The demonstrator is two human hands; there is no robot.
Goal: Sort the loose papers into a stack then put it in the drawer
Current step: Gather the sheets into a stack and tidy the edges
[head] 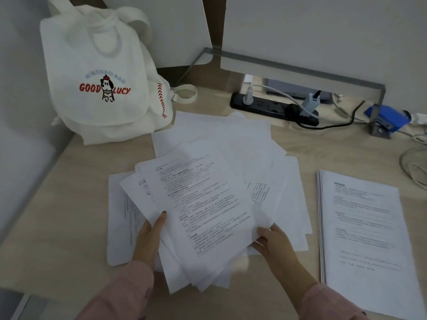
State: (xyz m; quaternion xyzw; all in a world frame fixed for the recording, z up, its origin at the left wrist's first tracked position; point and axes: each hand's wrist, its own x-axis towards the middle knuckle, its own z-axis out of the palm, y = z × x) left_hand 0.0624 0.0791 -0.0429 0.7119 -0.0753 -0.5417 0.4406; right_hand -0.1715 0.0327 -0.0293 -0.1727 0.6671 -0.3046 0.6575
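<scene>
Loose papers (219, 153) lay fanned across the desk (69, 204) just in front of the white bag (101, 88), many not yet sorted. A squared stack (360, 227) sat well to the right of the bag, nearer us, so we judged the sorting partly done. Between the two, in front of the bag, we held a ragged bunch (203, 204) of printed sheets. Our left hand (150, 236) and right hand (275, 243) each clamped one lower corner, thumb on top. Evening the edges, gathering the rest and stowing everything remained. The drawer was nowhere in view, our fingers were hidden beneath the sheets, and the print was too blurred to read.
</scene>
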